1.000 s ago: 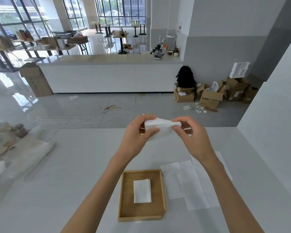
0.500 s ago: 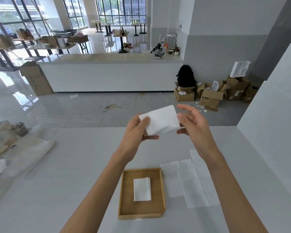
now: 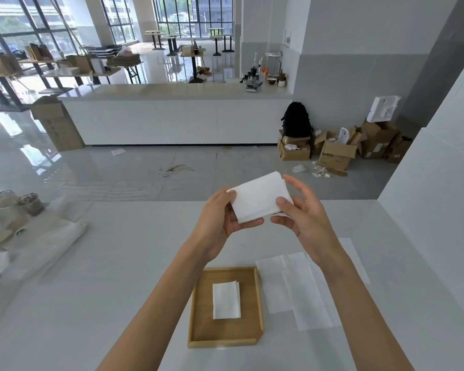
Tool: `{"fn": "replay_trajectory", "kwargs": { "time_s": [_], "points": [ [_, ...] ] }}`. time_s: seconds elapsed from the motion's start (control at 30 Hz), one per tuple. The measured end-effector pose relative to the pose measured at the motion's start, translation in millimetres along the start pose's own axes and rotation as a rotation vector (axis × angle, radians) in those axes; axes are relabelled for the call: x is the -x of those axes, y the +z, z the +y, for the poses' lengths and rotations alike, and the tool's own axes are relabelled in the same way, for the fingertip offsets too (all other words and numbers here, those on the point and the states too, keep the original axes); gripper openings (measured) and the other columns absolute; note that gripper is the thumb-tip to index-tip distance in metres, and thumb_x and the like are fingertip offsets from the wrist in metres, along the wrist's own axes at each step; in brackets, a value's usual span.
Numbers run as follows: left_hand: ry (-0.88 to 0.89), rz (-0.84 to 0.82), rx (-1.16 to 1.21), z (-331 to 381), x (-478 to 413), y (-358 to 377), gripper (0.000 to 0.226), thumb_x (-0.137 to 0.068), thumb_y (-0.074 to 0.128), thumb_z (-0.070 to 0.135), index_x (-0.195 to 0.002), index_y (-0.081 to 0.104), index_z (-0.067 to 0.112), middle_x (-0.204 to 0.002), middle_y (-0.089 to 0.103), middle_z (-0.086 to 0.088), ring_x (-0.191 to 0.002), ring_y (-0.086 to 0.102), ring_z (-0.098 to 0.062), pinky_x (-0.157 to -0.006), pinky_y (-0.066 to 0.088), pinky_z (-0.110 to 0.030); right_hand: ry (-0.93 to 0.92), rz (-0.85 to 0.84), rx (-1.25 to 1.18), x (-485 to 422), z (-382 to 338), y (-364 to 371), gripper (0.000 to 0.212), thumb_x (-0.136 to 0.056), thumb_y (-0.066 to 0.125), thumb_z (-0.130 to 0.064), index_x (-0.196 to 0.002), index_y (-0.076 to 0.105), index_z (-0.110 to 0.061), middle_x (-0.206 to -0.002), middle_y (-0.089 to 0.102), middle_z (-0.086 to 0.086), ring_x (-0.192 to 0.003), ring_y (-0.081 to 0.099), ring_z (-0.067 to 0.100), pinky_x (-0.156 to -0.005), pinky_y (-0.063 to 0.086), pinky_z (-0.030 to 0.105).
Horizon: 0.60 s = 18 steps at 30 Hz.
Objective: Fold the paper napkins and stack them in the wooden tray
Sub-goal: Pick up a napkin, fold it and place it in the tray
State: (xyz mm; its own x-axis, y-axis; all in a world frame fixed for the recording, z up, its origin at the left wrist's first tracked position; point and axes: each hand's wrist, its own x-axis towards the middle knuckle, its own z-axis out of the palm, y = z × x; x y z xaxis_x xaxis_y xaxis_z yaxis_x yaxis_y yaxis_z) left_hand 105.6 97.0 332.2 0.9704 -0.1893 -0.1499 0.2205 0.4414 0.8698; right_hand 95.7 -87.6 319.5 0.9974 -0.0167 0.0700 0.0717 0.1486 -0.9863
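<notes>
I hold a folded white napkin [image 3: 257,197] in the air above the white table, flat side toward me. My left hand [image 3: 220,223] grips its left edge, thumb on top. My right hand [image 3: 303,218] pinches its right edge with thumb and fingers spread. Below, the wooden tray [image 3: 198,311] lies on the table with one folded napkin in the tray [image 3: 226,300] near its middle. Unfolded napkins [image 3: 298,287] lie flat right of the tray, partly under my right forearm.
A white wall [image 3: 437,210] bounds the table on the right. Clear plastic wrapping [image 3: 46,245] and cups [image 3: 30,204] sit at the table's left edge. The table's far edge runs just behind my hands.
The napkin went from being pressed edge-on between both hands to being held up flat. Both hands rose slightly and the right fingers spread.
</notes>
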Motion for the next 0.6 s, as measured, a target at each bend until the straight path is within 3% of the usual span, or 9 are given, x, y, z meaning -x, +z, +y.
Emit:
{"fn": "replay_trajectory", "kwargs": {
  "time_s": [0.13, 0.27, 0.37, 0.5, 0.6],
  "points": [
    [-0.086, -0.003, 0.075, -2, -2, -5, 0.028, -0.103, 0.04, 0.013, -0.118, 0.056, -0.005, -0.115, 0.069, -0.021, -0.097, 0.072, -0.037, -0.081, 0.062, -0.048, -0.03, -0.034, -0.003, -1, 0, 1, 0.05, -0.095, 0.065, -0.011, -0.138, 0.049, -0.032, -0.101, 0.077, -0.015, -0.102, 0.072, 0.011, -0.08, 0.061, 0.029],
    [0.036, 0.004, -0.302, -9, -7, -11, 0.027, -0.103, 0.048, 0.021, -0.129, 0.053, 0.014, -0.114, 0.072, -0.007, -0.099, 0.068, -0.023, -0.081, 0.057, -0.035, -0.073, 0.027, 0.062, -2, -2, -1, 0.038, -0.095, 0.066, -0.014, -0.129, 0.057, -0.028, -0.098, 0.076, 0.009, -0.09, 0.071, 0.015, -0.075, 0.061, 0.03],
    [0.081, -0.118, -0.376, -12, -6, -11, 0.03, -0.103, 0.051, 0.028, -0.131, 0.053, 0.016, -0.118, 0.071, -0.009, -0.1, 0.069, -0.025, -0.086, 0.057, -0.036, -0.075, -0.057, 0.18, -4, -8, -4, 0.03, -0.094, 0.066, -0.02, -0.121, 0.061, -0.034, -0.096, 0.076, 0.007, -0.088, 0.071, 0.02, -0.073, 0.06, 0.035],
    [0.058, -0.157, -0.36, -19, -3, -3, 0.032, -0.101, 0.056, 0.017, -0.132, 0.053, 0.008, -0.12, 0.07, -0.014, -0.11, 0.068, -0.03, -0.092, 0.057, -0.042, -0.07, -0.133, 0.292, -9, -10, -6, 0.026, -0.094, 0.067, -0.029, -0.119, 0.063, -0.037, -0.096, 0.073, 0.017, -0.087, 0.07, 0.031, -0.066, 0.055, 0.034],
    [-0.03, -0.103, -0.164, -32, -12, -3, 0.034, -0.105, 0.047, 0.017, -0.136, 0.052, 0.001, -0.13, 0.064, -0.023, -0.122, 0.061, -0.038, -0.1, 0.053, -0.045, -0.057, -0.127, 0.277, -12, -7, -5, 0.021, -0.097, 0.062, -0.031, -0.118, 0.064, -0.034, -0.095, 0.071, 0.019, -0.082, 0.067, 0.028, -0.068, 0.053, 0.036]
  ]
}}
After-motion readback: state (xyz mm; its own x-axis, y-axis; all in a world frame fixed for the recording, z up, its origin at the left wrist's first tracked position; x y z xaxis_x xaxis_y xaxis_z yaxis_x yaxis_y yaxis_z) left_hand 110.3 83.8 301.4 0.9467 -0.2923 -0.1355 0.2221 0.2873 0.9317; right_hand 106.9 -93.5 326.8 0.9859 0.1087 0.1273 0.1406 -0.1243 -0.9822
